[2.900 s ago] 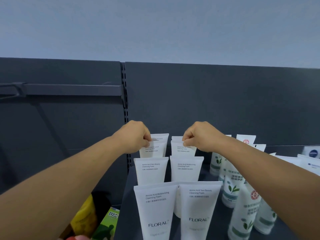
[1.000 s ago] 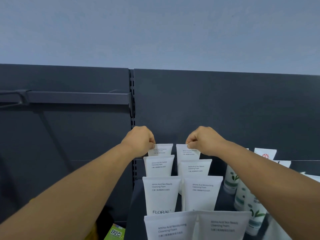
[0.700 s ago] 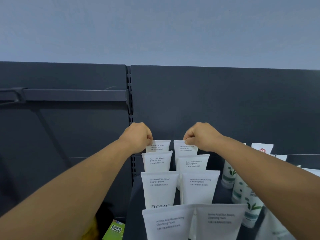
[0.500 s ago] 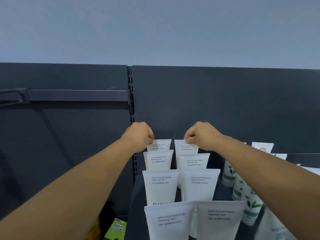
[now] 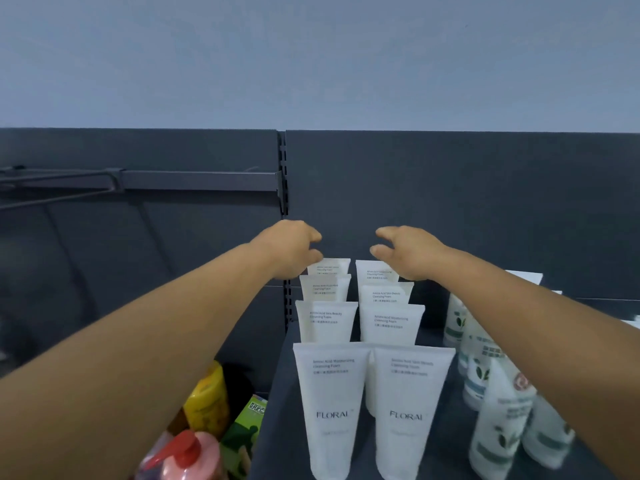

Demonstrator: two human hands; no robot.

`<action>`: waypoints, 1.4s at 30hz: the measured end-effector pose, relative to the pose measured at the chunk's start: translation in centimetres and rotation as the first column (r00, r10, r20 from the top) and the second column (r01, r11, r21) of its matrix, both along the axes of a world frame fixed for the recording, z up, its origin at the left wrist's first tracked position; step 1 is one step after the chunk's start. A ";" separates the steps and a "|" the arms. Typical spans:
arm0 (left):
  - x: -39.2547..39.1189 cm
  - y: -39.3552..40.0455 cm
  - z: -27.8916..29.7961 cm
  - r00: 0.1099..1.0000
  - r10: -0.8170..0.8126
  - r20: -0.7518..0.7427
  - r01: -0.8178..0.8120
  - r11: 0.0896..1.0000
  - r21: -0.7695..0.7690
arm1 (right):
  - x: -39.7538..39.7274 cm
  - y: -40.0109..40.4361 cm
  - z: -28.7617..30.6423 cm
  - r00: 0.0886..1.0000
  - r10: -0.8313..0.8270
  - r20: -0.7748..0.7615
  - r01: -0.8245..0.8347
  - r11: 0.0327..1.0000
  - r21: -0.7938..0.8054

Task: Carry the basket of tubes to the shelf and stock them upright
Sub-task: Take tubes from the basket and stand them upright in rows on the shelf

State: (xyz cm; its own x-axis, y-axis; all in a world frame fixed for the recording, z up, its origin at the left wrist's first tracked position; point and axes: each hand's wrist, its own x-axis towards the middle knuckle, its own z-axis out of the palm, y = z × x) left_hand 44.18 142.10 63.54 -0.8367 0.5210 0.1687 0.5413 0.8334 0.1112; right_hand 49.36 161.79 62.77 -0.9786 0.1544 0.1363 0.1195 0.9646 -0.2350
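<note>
— What is each grip doing?

— Both are apart and hold nothing. The left hand [image 5: 294,247] hovers with loose fingers above the rearmost left tube [image 5: 330,266]; the right hand [image 5: 405,252] hovers likewise over the rearmost right tube [image 5: 375,271]. Whether the heel of either hand brushes a crimp, I cannot tell.

— So which way do the tubes lie from the hands?

— Just beneath and a little toward the person. Each hand is nearer its own column, so any straightening would fall to left for left, right for right.

— And their long axis?

— Upright: caps down on the shelf [image 5: 284,393], flat crimped ends up, faces toward the camera.

— How do they look?

— White, squeezable tubes [image 5: 330,407] marked FLORAL with small grey print, two columns, four deep, tight front to back. None seems tipped.

— Anything beside them?

— Green-leaf tubes [image 5: 498,427] to the right, and lower left a pink pump bottle [image 5: 187,455]. No basket is visible. I judge this block stocked.
</note>
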 end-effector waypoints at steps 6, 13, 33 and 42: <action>6.5 -0.5 1.8 0.999 0.023 -0.036 -0.026 0.997 -0.075 | 5.5 -1.1 1.7 1.000 -0.006 -0.001 0.006 0.999 0.034; 15.6 -1.0 2.3 0.998 -0.014 -0.069 0.009 0.997 -0.077 | 14.8 -3.7 2.9 0.999 -0.008 -0.045 0.013 0.991 0.130; 33.4 0.2 0.1 0.985 -0.174 -0.021 0.174 0.985 0.004 | 34.5 -0.1 2.1 0.991 -0.136 -0.017 0.137 0.986 0.091; 29.4 9.0 -2.6 0.990 -0.138 -0.030 0.136 0.990 -0.047 | 31.0 8.8 -0.8 0.997 -0.082 -0.009 0.083 0.991 0.105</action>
State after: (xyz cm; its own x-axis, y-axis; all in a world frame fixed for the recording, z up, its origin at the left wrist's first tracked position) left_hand 73.61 151.15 60.98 -0.7511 0.6382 0.1691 0.6537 0.7547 0.0551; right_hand 80.33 170.60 62.02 -0.9624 0.2193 0.1601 0.1990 0.9709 -0.1336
